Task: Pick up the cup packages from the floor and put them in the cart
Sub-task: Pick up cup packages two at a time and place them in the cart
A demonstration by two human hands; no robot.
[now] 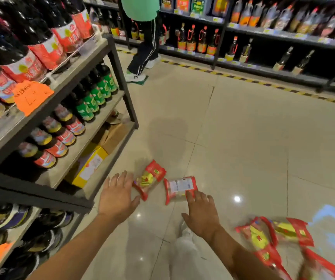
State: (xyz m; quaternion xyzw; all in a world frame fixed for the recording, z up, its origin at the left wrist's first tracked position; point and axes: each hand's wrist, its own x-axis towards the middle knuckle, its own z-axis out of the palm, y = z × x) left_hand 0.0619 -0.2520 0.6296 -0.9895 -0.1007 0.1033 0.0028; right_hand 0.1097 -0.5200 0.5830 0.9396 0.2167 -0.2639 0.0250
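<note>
Two red cup packages lie on the tiled floor ahead of me. The left package (pixel 150 178) shows a yellow print, and the right package (pixel 179 188) shows a white label. My left hand (pixel 117 196) is spread open just left of the left package, fingers apart, holding nothing. My right hand (pixel 201 213) is open too, with its fingertips at the near edge of the right package. Several more red packages (pixel 271 239) lie blurred at the lower right. No cart is in view.
A dark shelf unit (pixel 120 77) full of sauce bottles stands close on my left, with yellow boxes (pixel 90 164) on its bottom level. Another bottle shelf (pixel 263 49) runs along the far side behind striped floor tape. A person's legs (pixel 144 55) stand ahead.
</note>
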